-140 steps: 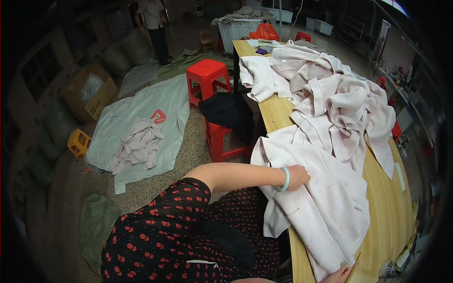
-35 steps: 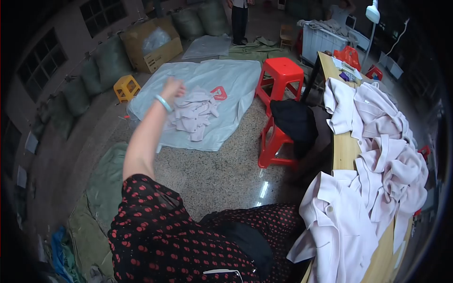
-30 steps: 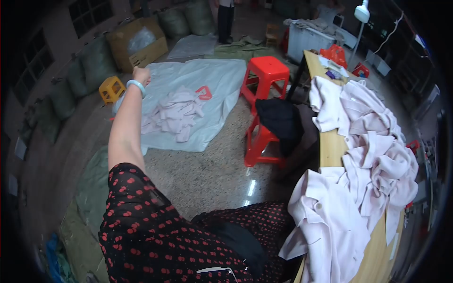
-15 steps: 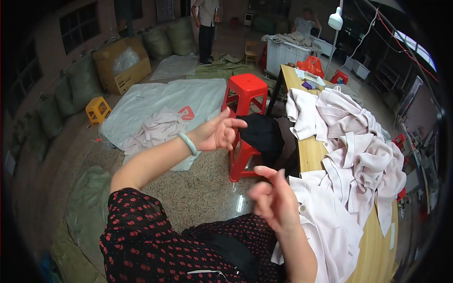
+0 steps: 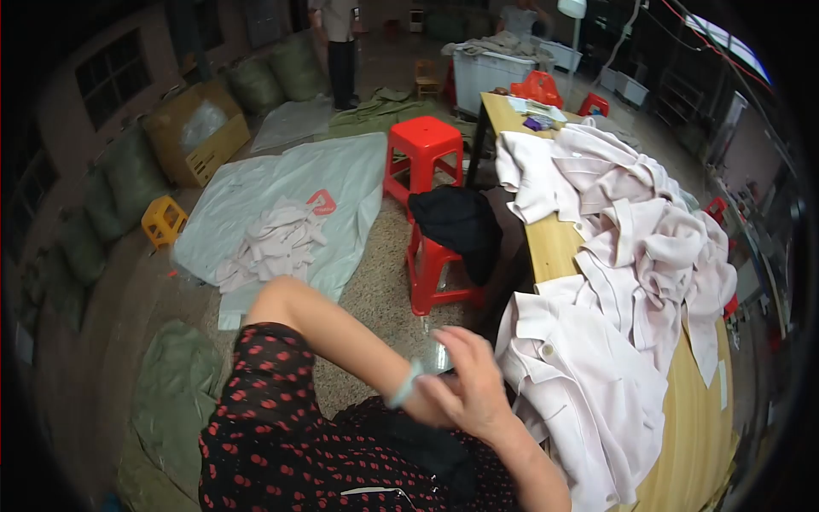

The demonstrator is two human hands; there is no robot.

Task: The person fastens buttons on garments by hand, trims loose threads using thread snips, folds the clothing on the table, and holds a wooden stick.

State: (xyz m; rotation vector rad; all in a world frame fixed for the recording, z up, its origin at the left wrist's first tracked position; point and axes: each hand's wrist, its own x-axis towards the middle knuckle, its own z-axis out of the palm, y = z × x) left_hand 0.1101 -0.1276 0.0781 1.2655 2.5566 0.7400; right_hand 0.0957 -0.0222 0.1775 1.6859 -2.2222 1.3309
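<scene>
From here I see both bare hands raised in front of the body, short of the bench (image 5: 695, 444). The right hand (image 5: 483, 394) is open, thumb and fingers apart, with nothing visible in it. It crosses in front of the left hand (image 5: 426, 410), beyond the bracelet (image 5: 403, 384); whether that one is open or closed, or whether the two touch, I cannot tell.

The pale jacket (image 5: 597, 410) lies on the bench's near end, just to the right of both hands, and the right hand is the nearer. Its long axis follows the bench, collar end away from the person, hem towards them, a button (image 5: 548, 350) facing up. Beyond it sits a rumpled heap of similar clothes (image 5: 661, 252).
</scene>
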